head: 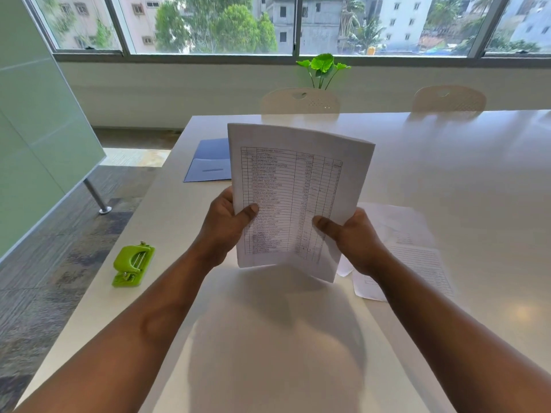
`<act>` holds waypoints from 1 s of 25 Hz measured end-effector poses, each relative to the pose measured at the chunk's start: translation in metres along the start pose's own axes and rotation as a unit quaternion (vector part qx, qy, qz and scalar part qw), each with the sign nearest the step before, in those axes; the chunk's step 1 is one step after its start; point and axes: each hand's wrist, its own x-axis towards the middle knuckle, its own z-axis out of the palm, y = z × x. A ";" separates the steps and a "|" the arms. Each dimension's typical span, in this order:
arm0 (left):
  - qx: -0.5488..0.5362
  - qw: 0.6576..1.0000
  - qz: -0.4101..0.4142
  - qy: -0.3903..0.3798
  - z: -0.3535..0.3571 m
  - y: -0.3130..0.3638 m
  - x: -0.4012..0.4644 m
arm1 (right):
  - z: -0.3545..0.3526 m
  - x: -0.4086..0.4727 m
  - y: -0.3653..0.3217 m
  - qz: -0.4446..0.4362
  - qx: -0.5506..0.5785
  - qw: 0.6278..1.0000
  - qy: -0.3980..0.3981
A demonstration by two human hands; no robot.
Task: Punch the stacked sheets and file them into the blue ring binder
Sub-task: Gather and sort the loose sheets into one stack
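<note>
Stacked sheets (295, 186) upright above the surface (447, 162), gripped at their lower edges by your left hand (226, 231) and right hand (354, 239), thumbs on the front. Blue ring binder (208, 162) lies behind-left; green punch (133, 264) near left.

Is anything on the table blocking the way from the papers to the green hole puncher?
Nothing visible does. Both the left hand and the right hand hold the stacked sheets upright above the table. The green hole punch sits to the left near the table edge, with only bare tabletop between.
</note>
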 end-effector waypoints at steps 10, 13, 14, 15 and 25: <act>0.015 0.999 -0.033 -0.024 -0.001 -0.011 -0.002 | -0.003 -0.003 0.011 0.035 0.041 0.998 -0.015; 0.006 0.998 -0.044 -0.043 -0.002 -0.009 0.001 | -0.007 0.001 0.012 0.042 0.060 0.997 -0.019; -0.001 0.998 -0.049 -0.044 -0.003 -0.010 0.002 | -0.008 0.002 0.012 0.047 0.071 0.996 -0.024; -0.009 0.997 -0.057 -0.044 -0.004 -0.011 0.003 | -0.009 0.003 0.014 0.056 0.077 0.995 -0.030; 0.003 0.978 -0.207 -0.037 0.016 -0.048 0.015 | -0.040 -0.007 0.036 0.169 -0.007 0.985 0.030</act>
